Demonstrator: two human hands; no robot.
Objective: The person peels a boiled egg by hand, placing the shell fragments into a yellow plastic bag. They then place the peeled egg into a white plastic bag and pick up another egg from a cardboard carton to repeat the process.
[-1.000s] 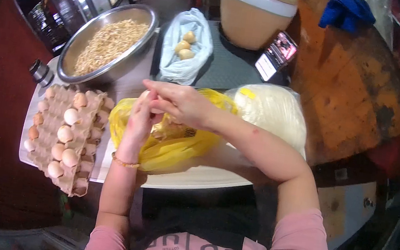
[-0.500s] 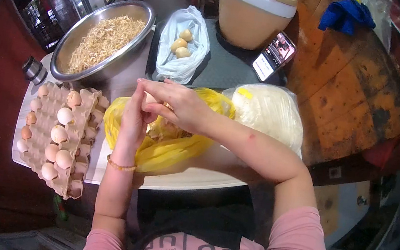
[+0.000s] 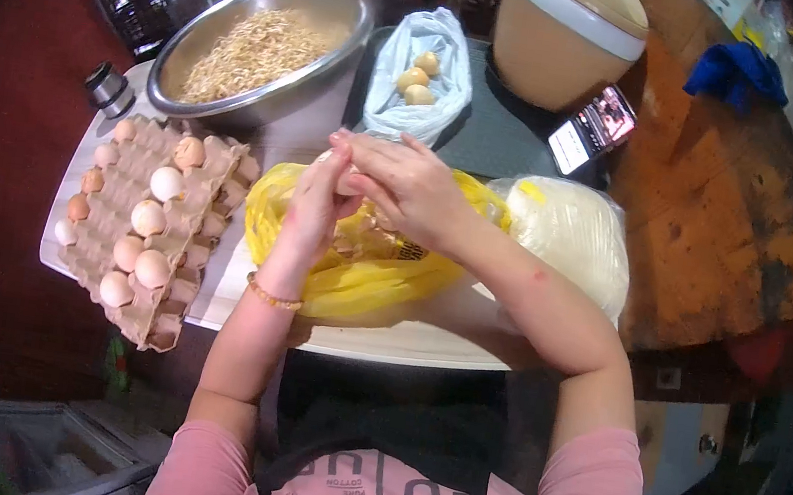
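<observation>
Over a yellow plastic bag (image 3: 350, 298), my left hand (image 3: 322, 188) and my right hand (image 3: 414, 188) are pressed together around a pale, rounded egg (image 3: 351, 182), mostly covered by fingers and palms. My left hand is upright on the near side of the egg, and my right hand closes over it from the right. Inside the open bag lie brownish pieces (image 3: 358, 237) that look like eggshell. Left of my hands, a cardboard egg tray (image 3: 163, 309) carries several white and brown eggs (image 3: 152, 268), some with cracked or opened shells.
A metal bowl (image 3: 346, 53) of bean sprouts (image 3: 251, 58) stands at the back left. Behind my hands, a light blue bag (image 3: 383, 96) with three yellowish balls (image 3: 418, 95) sits on a dark tray (image 3: 490, 145), near a beige bucket (image 3: 557, 53), a phone (image 3: 592, 128) and a white wrapped bundle (image 3: 568, 240).
The camera view has shifted, so the table and its things appear farther right and slightly higher. My hands stay together around the egg above the yellow bag.
</observation>
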